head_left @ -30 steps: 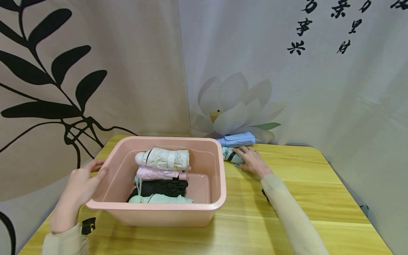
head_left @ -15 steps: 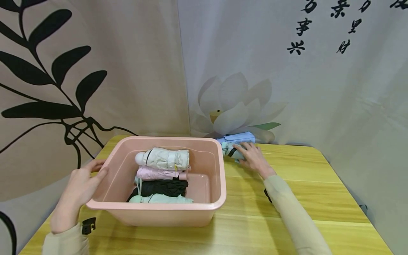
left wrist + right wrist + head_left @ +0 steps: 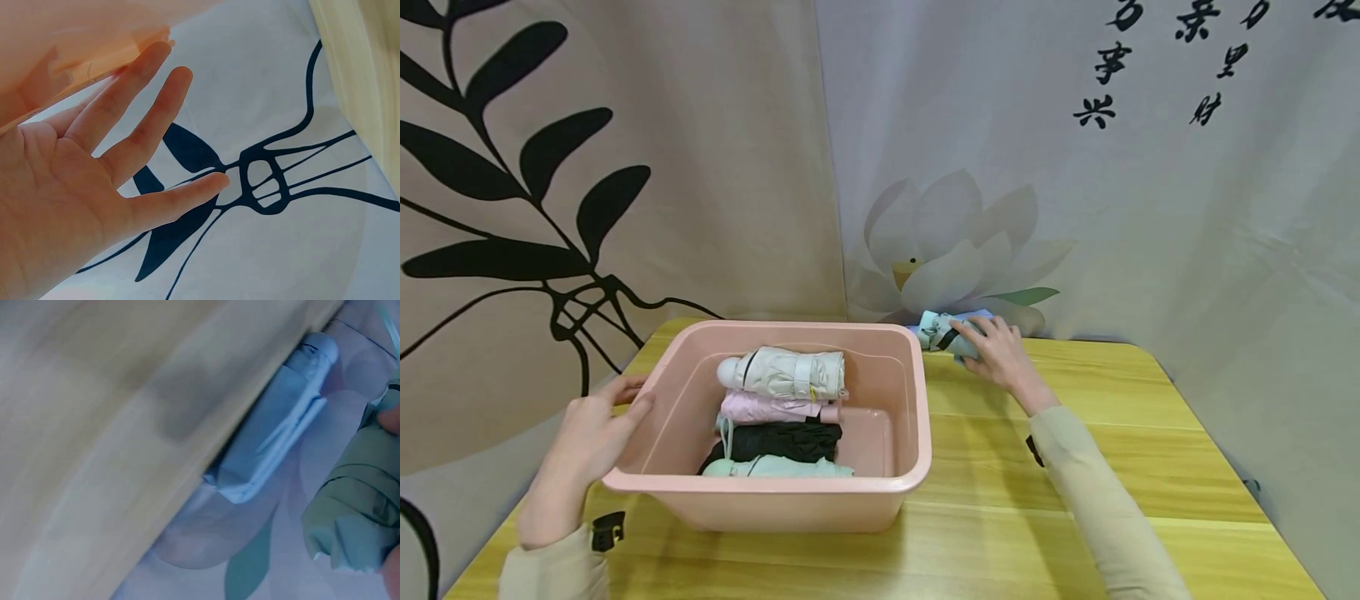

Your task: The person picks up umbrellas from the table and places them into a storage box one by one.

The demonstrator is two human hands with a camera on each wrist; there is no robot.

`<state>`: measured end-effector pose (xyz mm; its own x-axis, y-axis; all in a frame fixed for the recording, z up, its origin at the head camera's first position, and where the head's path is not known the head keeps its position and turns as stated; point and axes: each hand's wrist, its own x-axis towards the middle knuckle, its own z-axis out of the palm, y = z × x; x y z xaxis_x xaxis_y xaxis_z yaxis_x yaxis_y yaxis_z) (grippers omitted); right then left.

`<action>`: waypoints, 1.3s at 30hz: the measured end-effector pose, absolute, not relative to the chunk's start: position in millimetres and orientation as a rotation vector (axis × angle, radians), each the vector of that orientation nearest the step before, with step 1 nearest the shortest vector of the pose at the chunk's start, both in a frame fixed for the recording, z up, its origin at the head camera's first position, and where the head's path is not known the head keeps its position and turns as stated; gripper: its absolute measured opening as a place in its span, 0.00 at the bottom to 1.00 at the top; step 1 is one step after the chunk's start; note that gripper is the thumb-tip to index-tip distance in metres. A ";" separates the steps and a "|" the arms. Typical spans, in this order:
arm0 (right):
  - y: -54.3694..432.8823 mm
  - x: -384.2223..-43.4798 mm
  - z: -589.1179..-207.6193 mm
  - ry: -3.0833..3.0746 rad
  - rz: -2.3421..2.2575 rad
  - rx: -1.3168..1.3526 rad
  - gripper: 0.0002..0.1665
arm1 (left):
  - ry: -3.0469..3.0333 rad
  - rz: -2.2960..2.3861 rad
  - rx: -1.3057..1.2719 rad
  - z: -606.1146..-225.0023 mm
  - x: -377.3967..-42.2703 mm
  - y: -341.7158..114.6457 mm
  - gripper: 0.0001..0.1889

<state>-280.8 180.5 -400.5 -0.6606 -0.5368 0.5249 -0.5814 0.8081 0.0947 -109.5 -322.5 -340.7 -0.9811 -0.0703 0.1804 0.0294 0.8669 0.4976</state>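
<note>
My right hand [image 3: 1000,358] grips a folded light-teal umbrella [image 3: 934,330] with a dark band, over the far part of the table. In the right wrist view, fingertips hold this umbrella [image 3: 353,494] at the right edge, clear of the wood. A folded blue umbrella [image 3: 272,425] lies along the table edge there; in the head view the teal one mostly covers it. At the left side of a pink plastic bin [image 3: 760,486], my left hand [image 3: 587,433] rests at the rim. Its fingers [image 3: 150,134] are spread and nearly straight against the bin's outside.
Inside the bin lie a cream folded umbrella [image 3: 790,373], a lilac one [image 3: 767,408], a black one [image 3: 790,442] and a mint one [image 3: 790,468]. The wooden table [image 3: 1075,483] backs onto a printed curtain [image 3: 1150,233].
My right hand has raised the teal umbrella from the table, so it now overlaps the blue one in the head view. The left hand and the bin have stayed put.
</note>
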 end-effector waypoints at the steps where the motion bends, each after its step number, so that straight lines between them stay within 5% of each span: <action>1: 180.1 -280.3 -397.6 -2.443 0.106 0.823 0.38 | -2.847 -0.763 0.031 -340.6 -109.6 -322.4 0.27; 39: 130.1 -246.6 -302.4 -2.176 0.100 0.951 0.38 | -2.846 -0.773 0.033 -340.3 -109.1 -322.1 0.26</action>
<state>-246.6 130.1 -302.4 -0.4459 -0.6013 0.6630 -0.6599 0.7213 0.2104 -109.1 -322.1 -340.3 -0.9814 -0.0712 0.1785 0.0290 0.8635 0.5036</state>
